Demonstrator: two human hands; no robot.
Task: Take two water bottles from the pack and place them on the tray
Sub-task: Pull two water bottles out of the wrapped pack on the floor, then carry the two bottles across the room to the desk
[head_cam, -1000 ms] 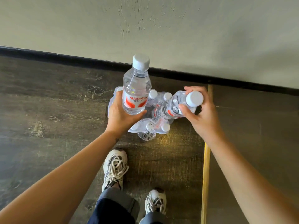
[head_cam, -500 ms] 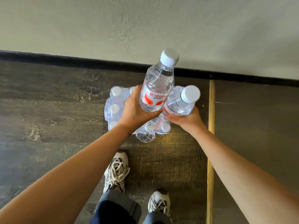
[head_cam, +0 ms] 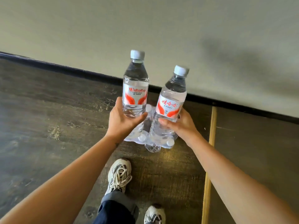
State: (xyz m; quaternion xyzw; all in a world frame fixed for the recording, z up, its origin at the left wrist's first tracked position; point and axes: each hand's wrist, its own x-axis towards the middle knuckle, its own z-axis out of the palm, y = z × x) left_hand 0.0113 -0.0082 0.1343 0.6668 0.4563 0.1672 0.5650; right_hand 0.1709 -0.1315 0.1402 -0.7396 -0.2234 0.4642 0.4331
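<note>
Left bottle (head_cam: pixel 135 88) label: "Wahaha" in red, small print beneath, unreadable. Right bottle (head_cam: pixel 171 104) label: red Chinese characters "娃哈哈". Round seal on pack (head_cam: pixel 152 147): characters, illegible.

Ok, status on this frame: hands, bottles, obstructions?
Left hand gripping one bottle; right hand gripping second bottle. Both upright above pack. Tray not visible. Nothing obstructing.

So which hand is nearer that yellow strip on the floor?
Right. The right hand holds its bottle just beside the yellow strip; the left hand is farther away, across the pack.
</note>
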